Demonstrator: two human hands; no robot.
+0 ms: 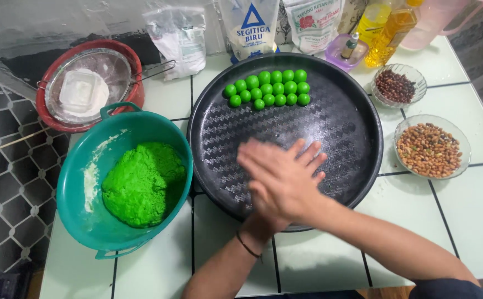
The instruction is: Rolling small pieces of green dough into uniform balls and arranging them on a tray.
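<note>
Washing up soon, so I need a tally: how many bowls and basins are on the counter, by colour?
Clear glass: 2 (peanut bowl, dark-bean bowl)
Teal: 1 (dough bowl)
Red: 1 (basin under the sieve)
Purple: 1 (small dish)
Total: 5

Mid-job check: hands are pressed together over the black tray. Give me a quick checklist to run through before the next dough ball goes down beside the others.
1. Free space on the round black tray: ok, most of it is bare.
2. Green dough balls sit in tidy rows at the tray's far edge: ok.
3. Dough left in the teal bowl: ok, a big green dough mass remains.
4. Piece between the palms: cannot tell, the right hand covers the left hand.
5. Hands over the tray, not the tiled counter: ok.
6. Glass bowl of peanuts stands apart from the tray: ok.
</note>
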